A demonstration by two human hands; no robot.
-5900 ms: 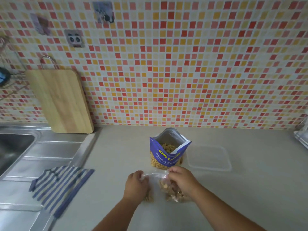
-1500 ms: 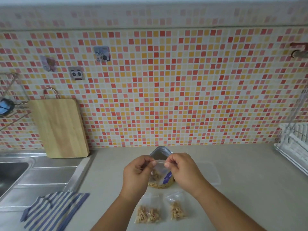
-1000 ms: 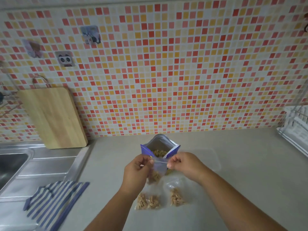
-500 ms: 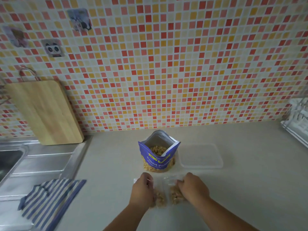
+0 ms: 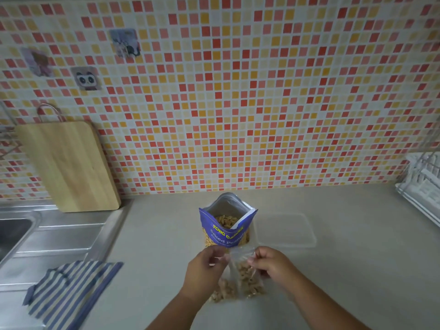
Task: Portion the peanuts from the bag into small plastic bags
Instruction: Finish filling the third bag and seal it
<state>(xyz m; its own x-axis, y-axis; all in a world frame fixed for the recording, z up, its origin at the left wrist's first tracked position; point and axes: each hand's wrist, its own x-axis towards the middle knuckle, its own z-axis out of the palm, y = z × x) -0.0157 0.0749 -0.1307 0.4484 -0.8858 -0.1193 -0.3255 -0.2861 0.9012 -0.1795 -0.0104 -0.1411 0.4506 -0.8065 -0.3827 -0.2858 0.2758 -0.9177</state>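
Before the peanut bag (image 5: 226,225) — hands (image 5: 204,270) pinch a small bag (image 5: 245,272).

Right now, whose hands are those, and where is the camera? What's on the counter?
There is no machine here, just a person's two hands. The picture comes from a camera worn on their head, looking down. The left hand and right hand each pinch the top of a small clear bag with peanuts inside. Behind it on the counter stands an open blue peanut bag, with a clear plastic container beside it. Another small bag of peanuts lies below the left hand. A striped cloth lies by the sink, and a wooden board leans on the tiled wall.
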